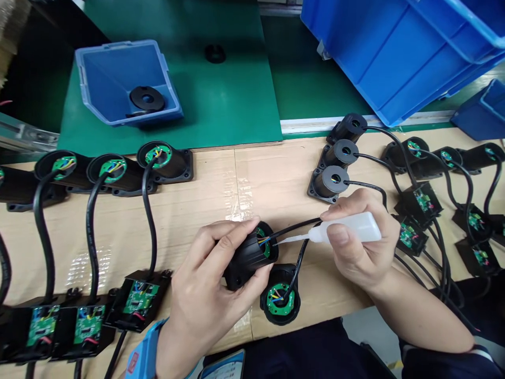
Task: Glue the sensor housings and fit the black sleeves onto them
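Figure: Two bare hands at a cardboard-covered bench, a squeeze bottle brought to a wired housing.
Head view: I see the left hand (215,284) clamped, thumb below and fingers above, around a black housing (246,258) near the middle of the bench, its opening tilted toward 3 o'clock on a green circuit board (261,232). The right hand (369,263), at 3 o'clock, is closed on a white bottle (361,227), whose thin nozzle (294,239) reaches that opening; contact cannot be told. A black cable (294,226) runs from the board to the right fingers. Just beside, at 5 o'clock, stands a second housing (284,275), open upward; three capped housings (337,150) line up toward 1 o'clock. Near 11 o'clock, a small blue bin (110,73) holds a black ring (139,93).
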Motion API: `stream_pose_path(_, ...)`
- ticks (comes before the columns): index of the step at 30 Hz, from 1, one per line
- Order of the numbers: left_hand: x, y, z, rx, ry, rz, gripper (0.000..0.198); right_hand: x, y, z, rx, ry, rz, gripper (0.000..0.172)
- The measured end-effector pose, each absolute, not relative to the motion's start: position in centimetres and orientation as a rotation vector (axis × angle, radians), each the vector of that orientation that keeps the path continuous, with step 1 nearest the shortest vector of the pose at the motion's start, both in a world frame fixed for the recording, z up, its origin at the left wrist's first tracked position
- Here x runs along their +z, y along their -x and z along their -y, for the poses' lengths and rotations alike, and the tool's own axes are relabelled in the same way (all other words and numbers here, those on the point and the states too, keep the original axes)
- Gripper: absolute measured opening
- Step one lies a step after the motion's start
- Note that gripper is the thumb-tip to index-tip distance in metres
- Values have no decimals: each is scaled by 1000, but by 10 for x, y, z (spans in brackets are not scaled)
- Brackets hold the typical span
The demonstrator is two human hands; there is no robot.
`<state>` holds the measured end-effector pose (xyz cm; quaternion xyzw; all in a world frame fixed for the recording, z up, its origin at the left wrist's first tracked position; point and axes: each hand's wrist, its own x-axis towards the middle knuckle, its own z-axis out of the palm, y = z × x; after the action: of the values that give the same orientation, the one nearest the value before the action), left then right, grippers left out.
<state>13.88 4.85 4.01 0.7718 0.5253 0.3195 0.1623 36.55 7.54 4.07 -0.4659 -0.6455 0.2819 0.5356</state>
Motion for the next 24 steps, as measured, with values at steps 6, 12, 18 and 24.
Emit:
stream_pose_path(6,39,-136,-47,908,-2195,-1498,46,46,-364,-74,693,1113,1573,18)
stream_pose_path(12,39,-135,-48,879,-2149,-1490,49,56,-361,-78,525,1059,1694,20)
stream_pose_path(18,41,-134,-49,835,-2045,-1461,47,52,-361,-78,346,945,1845,21)
stream_pose_path(24,41,-134,-51,807,-1905,-1438,46,47,-359,-80,315,786,1873,28)
